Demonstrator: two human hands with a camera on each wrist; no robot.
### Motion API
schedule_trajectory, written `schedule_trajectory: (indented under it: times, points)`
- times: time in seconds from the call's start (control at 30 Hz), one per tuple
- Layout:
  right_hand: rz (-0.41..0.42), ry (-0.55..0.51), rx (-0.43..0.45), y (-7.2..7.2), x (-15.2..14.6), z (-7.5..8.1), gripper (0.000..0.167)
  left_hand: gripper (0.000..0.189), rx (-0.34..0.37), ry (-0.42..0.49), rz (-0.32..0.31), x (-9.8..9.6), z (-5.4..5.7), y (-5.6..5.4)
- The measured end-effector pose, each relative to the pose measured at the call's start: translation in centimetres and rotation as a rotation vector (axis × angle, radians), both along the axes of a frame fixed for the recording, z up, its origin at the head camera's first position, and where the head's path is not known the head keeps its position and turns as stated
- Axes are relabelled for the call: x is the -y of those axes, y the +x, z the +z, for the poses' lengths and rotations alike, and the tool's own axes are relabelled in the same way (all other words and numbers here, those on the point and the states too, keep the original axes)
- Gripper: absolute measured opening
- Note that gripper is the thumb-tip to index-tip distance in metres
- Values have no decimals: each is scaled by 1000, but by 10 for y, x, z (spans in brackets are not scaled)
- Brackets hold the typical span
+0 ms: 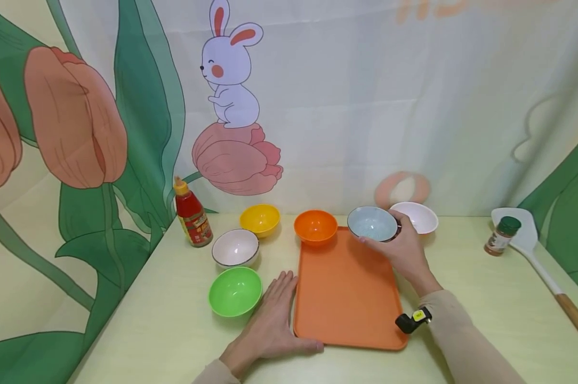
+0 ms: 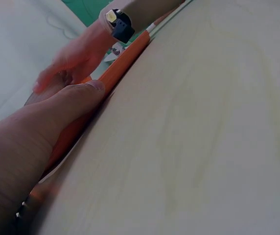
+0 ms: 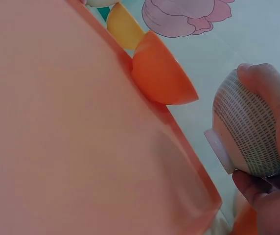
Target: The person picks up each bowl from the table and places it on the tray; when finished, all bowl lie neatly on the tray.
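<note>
Pale blue bowl (image 1: 371, 224): looks ceramic, glossy glaze inside, finely patterned outside
Tray (image 1: 346, 296): looks plastic, smooth, dull sheen
Green bowl (image 1: 235, 292): looks plastic, smooth, glossy
Orange bowl (image 1: 315, 228): looks plastic, smooth, glossy
Red bottle (image 1: 193, 216): looks plastic, shiny
Spatula handle (image 1: 575, 319): looks wooden, fairly smooth
Backdrop (image 1: 327, 133): printed cloth, matt, lightly creased
Table (image 1: 164, 320): smooth, faint wood-like grain, soft sheen

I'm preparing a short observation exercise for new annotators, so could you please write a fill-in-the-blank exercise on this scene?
In the head view, the light-blue bowl in the right hand appears between the white bowl and the ____ one.
The left hand lies at the near-left corner of the rectangular ____.
The nearest bowl to the left hand is ____.
The sauce bottle is mostly ____.
Missing words: orange; tray; green; red.
</note>
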State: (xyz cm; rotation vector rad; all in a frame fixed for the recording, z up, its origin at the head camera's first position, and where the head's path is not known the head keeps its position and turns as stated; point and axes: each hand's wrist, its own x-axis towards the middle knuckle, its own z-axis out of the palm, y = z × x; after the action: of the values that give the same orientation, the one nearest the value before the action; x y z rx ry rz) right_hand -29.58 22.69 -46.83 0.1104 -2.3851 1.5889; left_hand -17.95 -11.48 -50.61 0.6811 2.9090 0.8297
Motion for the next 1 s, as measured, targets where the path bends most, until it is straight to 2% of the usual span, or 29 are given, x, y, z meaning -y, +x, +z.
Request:
schedule_trajectory:
  times: [0.47, 1.0]
  points:
    - [29, 73, 68, -11, 3, -19, 117, 150, -8, 18, -4, 2, -3, 1]
    - [14, 244, 14, -14, 9, -14, 113, 151, -4, 8, 0, 1, -1, 0]
